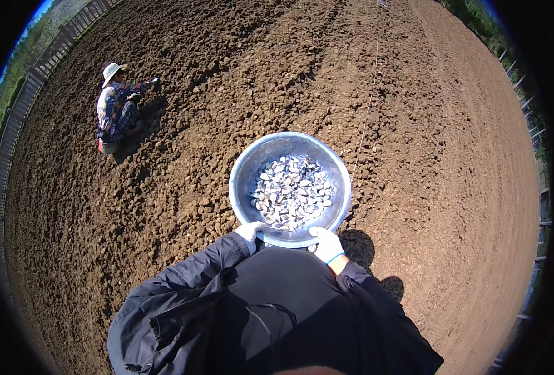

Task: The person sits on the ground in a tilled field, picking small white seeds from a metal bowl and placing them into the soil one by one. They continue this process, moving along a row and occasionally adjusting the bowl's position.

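A round grey basin [337,206] is held in front of my body, its near rim close to my dark jacket. Inside it lies a loose heap of small whitish and purplish pieces that look like garlic cloves [292,190]. My left hand [250,233], in a white glove, grips the near left rim. At the near right, my right hand [326,244] has its thumb over the rim and its fingers underneath. This glove is white too, with a blue cuff edge. The basin's underside is hidden from view.
Cloddy tilled soil [188,187] surrounds me, with smoother soil [464,197] at the right. A thin string [369,101] runs along the ground beyond the basin. Another person [115,105] in a pale hat sits low on a bucket [109,147]. A fence [38,75] borders the left.
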{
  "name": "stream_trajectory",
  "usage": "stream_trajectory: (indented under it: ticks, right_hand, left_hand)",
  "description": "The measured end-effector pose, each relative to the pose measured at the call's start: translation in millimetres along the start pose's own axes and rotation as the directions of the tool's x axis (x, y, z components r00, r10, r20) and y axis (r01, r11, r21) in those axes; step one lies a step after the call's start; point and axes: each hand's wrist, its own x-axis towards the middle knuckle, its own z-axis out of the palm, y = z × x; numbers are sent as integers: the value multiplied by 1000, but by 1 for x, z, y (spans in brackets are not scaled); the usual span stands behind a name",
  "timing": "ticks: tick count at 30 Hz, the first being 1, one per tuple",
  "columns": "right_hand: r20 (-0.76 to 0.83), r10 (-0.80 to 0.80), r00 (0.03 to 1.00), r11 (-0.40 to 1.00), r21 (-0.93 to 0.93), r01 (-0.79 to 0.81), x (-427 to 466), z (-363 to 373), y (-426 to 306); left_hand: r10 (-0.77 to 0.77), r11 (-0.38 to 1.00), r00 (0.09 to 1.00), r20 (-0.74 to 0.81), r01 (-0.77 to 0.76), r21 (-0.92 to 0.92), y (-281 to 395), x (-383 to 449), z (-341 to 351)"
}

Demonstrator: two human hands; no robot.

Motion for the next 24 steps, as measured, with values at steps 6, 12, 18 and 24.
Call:
stream_trajectory:
  ticks: [6, 12, 18, 24]
  right_hand:
    - [51, 38, 998, 998, -45, -35, 33, 23, -123]
    - [66, -44, 997, 978, -203, 57, 74, 41, -197]
    - [112, -249, 962, 926, -262, 270, 137, 69, -287]
    - [113, -50, 992, 885, -455, 96, 228, 109, -404]
  left_hand:
    - [-37, 991, 996, -76, 27, -131, 42, 61, 68]
    - [40, 986, 991, -126, -60, -157, 83, 104, 111]
    - [3, 988, 996, -88, -17, -152, 125, 173, 151]
    - [-69, 973, 998, -4, 67, -220, 208, 273, 189]
